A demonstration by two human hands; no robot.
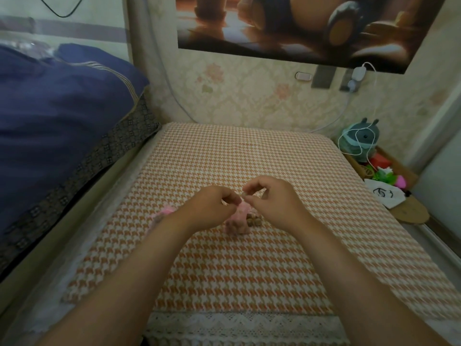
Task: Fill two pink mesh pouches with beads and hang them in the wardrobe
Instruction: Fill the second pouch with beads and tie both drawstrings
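A pink mesh pouch [240, 217] stands on the orange houndstooth tablecloth [249, 258], its lower part bulging with brown beads. My left hand [212, 208] pinches the pouch's top edge. My right hand [272, 198] is just above the mouth and pinches a small brown bead [245, 194] between thumb and forefinger. A few loose brown beads [255, 221] lie right of the pouch. A second pink pouch [163, 213] lies to the left, mostly hidden behind my left wrist.
A bed with a dark blue quilt [62, 116] runs along the left. At the right, past the table edge, sit a grey-green plush toy [361, 138], a white drawstring bag [384, 193] and colourful small items. The wallpapered wall [249, 96] is behind.
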